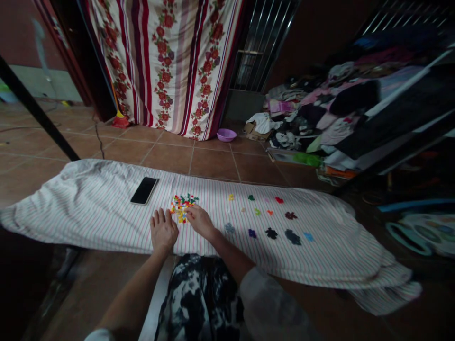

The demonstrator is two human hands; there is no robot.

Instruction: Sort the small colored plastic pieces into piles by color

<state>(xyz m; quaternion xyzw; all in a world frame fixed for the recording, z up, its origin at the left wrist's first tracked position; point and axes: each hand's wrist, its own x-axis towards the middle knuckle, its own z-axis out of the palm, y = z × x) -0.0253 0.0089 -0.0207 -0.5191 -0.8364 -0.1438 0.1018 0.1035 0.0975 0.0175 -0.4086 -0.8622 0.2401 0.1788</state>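
Note:
A mixed pile of tiny coloured pieces [183, 202], mostly yellow, red, orange and green, lies on the striped cloth [117, 222]. My left hand [163, 232] rests at the pile's near left edge, fingers stretched out and holding nothing. At the right side of the pile is my right hand [199, 220], its thumb and fingertips pinched together. What sits between those fingertips is too small to make out. Right of it, little groups sorted by colour include a grey group [229, 228], a purple group [252, 233], a black group [271, 233] and a red group [279, 200].
A phone [144, 190] with a dark screen lies left of the pile. Beyond the cloth-covered surface, a purple basin [226, 135] stands on the tiled floor near a flowered curtain [177, 71]. Heaped clothes [320, 104] fill the right. Dark poles slant at both sides.

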